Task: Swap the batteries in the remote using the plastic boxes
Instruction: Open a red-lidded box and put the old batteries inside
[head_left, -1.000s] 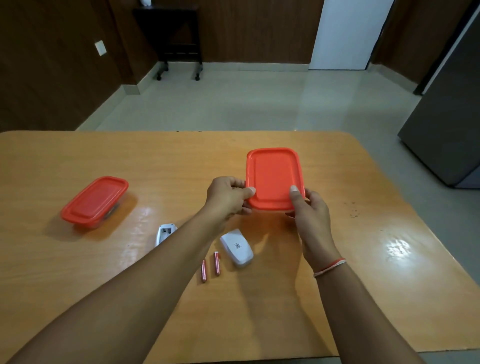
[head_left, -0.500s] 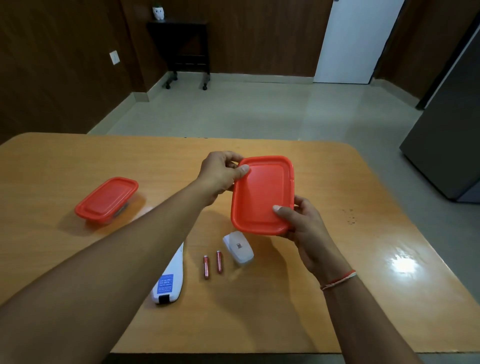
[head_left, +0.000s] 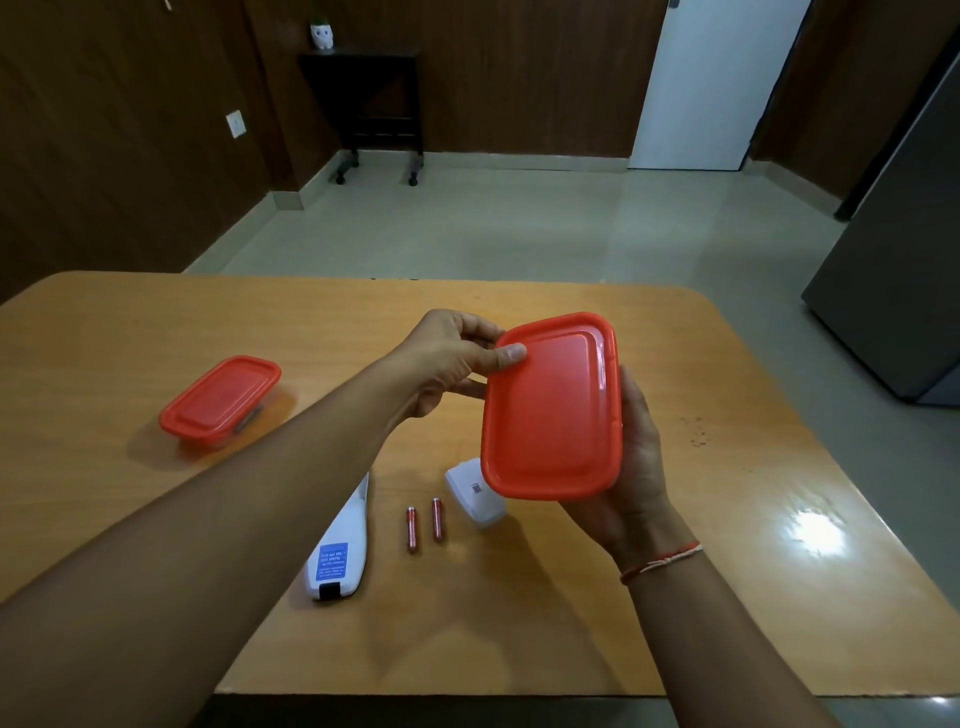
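Observation:
I hold a red-lidded plastic box (head_left: 550, 410) tilted above the table, its lid facing me. My left hand (head_left: 447, 364) pinches the lid's upper left corner, thumb on top. My right hand (head_left: 631, 467) cups the box from beneath and the right side. Below it on the table lie the white remote (head_left: 340, 545), back side up, two red batteries (head_left: 423, 522) side by side, and the white battery cover (head_left: 475, 496), partly hidden by the box. A second red-lidded box (head_left: 221, 400) stands closed at the left.
The wooden table (head_left: 675, 597) has rounded corners and ends just in front of me. Beyond it is tiled floor, a dark side table on castors (head_left: 376, 104), a white door (head_left: 711, 83) and a grey cabinet (head_left: 893, 270) at the right.
The box has risen from the table and tilted its lid toward me. My left hand moved to the upper left corner; my right hand slid under the box.

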